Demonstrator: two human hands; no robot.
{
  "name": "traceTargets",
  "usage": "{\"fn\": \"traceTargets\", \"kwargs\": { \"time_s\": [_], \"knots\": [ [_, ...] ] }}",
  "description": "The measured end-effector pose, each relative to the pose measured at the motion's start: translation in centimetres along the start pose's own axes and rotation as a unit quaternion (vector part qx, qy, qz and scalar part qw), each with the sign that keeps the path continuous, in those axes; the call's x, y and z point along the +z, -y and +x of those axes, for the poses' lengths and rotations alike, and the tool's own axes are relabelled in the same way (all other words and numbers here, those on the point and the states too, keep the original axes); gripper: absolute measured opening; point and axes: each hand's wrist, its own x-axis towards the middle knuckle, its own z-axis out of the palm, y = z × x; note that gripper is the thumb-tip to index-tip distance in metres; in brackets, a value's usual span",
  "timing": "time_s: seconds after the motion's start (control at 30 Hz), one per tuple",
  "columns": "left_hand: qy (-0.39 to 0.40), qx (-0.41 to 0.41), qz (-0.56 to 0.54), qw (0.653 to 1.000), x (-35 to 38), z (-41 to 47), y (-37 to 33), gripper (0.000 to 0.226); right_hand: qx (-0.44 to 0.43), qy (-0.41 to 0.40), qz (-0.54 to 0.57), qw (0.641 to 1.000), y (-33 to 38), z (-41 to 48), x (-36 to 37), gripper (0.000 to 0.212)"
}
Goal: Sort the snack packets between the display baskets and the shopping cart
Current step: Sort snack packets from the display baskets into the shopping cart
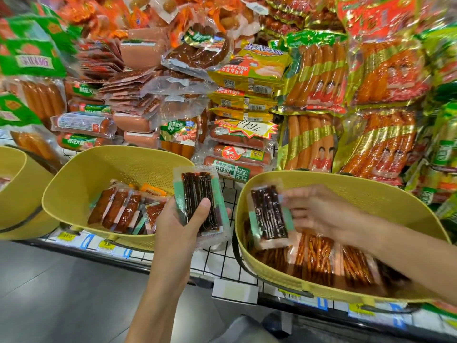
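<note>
The left hand (pixel 178 219) grips the left packet (pixel 197 194), thumb curled over its front and fingers behind. It is a clear pouch with mint-green side panels and dark brown strips inside. More clear edges show beneath it, so it may be a small stack, though I cannot count the layers. Its long axis points away from the person, with the top end leaning slightly left. It hangs above the gap between two baskets.

The right hand (pixel 319 214) is blurred. Its fingers pinch the right edge of the right packet (pixel 268 214), one pouch of the same kind. This one also runs lengthwise away from the person with its top tipped left, and it is over the right basket (pixel 358 191).

There are three yellow perforated baskets. The right basket holds packs of thin orange sticks. The middle basket (pixel 81 174) holds reddish-brown pouches, three of them side by side with others beside them. Only an edge of the left basket (pixel 14 194) shows.

All three sit on a white wire-grid shelf (pixel 222 263). One shelf tag (pixel 106 244) reads "9.90". Behind them are stacked sausage packs (pixel 237 167), one marked "73.5" and "17.5g". A starburst price card (pixel 247 126) reads "14.9". Below is a grey floor (pixel 61 293).
</note>
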Motion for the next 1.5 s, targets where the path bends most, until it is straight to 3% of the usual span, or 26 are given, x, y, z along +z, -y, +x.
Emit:
{"fn": "traceTargets", "kwargs": {
  "time_s": [0.17,0.23,0.3,0.33,0.4,0.5,0.6,0.7,0.8,0.87,1.0,1.1,1.2,1.27,1.4,1.5],
  "knots": [
    [0.045,-0.015,-0.013,0.999,1.3,0.1,0.2,0.034,-0.075,0.122,0.078,0.987,2.0,-2.9,1.3,0.031],
    [0.077,-0.050,-0.072,0.993,1.8,0.2,0.1,0.033,-0.109,0.075,0.023,0.991,1.9,-2.4,3.4,0.024],
    [0.101,-0.060,-0.083,0.990,2.0,0.1,0.1,0.040,-0.162,-0.034,-0.068,0.984,1.6,-1.4,5.4,0.010],
    [0.098,-0.051,-0.065,0.992,2.0,0.0,0.1,0.039,-0.196,-0.076,-0.117,0.971,1.4,-0.9,6.0,0.011],
    [0.065,-0.027,-0.031,0.997,1.4,0.2,0.2,0.030,-0.235,-0.088,-0.196,0.948,0.6,0.2,5.7,0.023],
    [0.013,-0.027,-0.045,0.999,-0.1,0.5,0.1,0.038,-0.161,-0.046,-0.329,0.930,-1.8,2.4,3.5,0.030],
    [0.011,-0.024,-0.078,0.997,-1.1,0.5,-0.1,0.037,-0.052,0.008,-0.482,0.875,-4.9,4.9,3.4,0.030],
    [0.019,-0.028,-0.093,0.995,-1.3,0.3,0.0,0.036,-0.067,0.010,-0.504,0.861,-6.5,6.3,5.0,0.038],
    [0.018,-0.033,-0.094,0.995,-1.2,0.1,0.2,0.034,-0.088,-0.029,-0.491,0.866,-7.1,6.9,5.3,0.036],
    [0.016,-0.036,-0.088,0.995,-1.1,0.1,0.3,0.038,-0.070,-0.072,-0.448,0.889,-7.1,7.0,5.0,0.032],
    [0.007,-0.035,-0.057,0.998,-0.7,0.2,0.3,0.047,0.006,-0.100,-0.215,0.971,-4.5,4.6,3.2,0.024],
    [0.024,-0.024,-0.049,0.998,0.0,0.7,-0.1,0.043,0.010,-0.037,-0.043,0.998,-0.9,0.0,0.7,0.009],
    [0.059,-0.038,-0.047,0.996,2.2,1.2,-0.8,0.035,-0.037,0.023,0.034,0.998,2.2,-4.4,-1.5,0.025],
    [0.130,-0.057,-0.048,0.989,4.6,1.3,-1.5,0.031,-0.073,0.035,0.034,0.996,3.6,-6.1,-2.1,0.024],
    [0.262,-0.111,-0.053,0.957,9.8,0.9,-2.8,0.043,-0.132,-0.133,-0.011,0.982,3.8,-6.2,-3.2,0.013],
    [0.288,-0.093,0.011,0.953,12.6,0.6,-2.6,0.048,-0.152,-0.209,-0.051,0.965,2.9,-6.7,-4.5,0.010]
  ]
}}
